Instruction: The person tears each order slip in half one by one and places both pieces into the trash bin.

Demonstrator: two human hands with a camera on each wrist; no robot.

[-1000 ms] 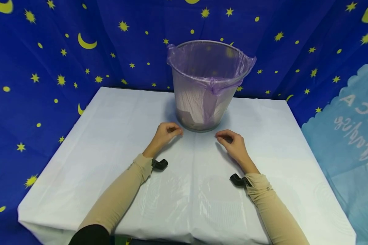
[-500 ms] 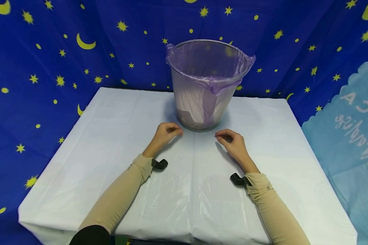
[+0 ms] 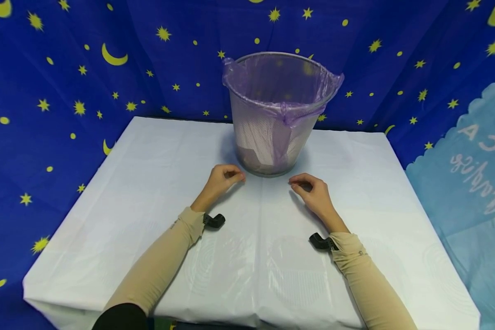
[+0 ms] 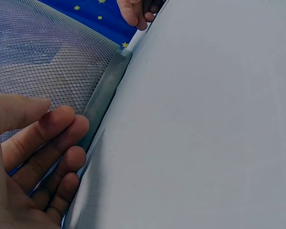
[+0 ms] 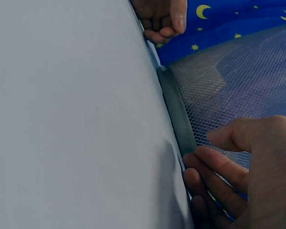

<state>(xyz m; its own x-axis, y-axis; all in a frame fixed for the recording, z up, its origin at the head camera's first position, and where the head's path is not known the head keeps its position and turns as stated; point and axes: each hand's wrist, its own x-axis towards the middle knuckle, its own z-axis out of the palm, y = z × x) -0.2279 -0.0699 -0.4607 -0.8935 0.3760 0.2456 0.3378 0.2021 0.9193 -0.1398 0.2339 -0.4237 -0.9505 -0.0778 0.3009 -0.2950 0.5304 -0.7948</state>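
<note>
A mesh wastebasket [image 3: 255, 133] stands upright on the white-covered table, its rim wrapped in a purple plastic bag [image 3: 288, 114] that lines the inside. My left hand [image 3: 222, 181] rests at the table just in front of the basket's base, on its left side, fingers loosely curved. On the right, my right hand [image 3: 313, 192] lies in a mirrored pose near the base. Both wrist views show thumb and fingers bent loosely with nothing between them. The basket's grey base band [image 4: 105, 90] shows beyond the left fingers, and the mesh [image 5: 214, 100] beyond the right ones.
The white table cover [image 3: 148, 160] spreads around the basket to the table edges. A blue curtain [image 3: 181, 59] with yellow stars and moons hangs behind and at the left. Light blue cloth with white lettering [image 3: 474, 183] hangs at the right. Black wrist cameras [image 3: 215, 221] sit on both wrists.
</note>
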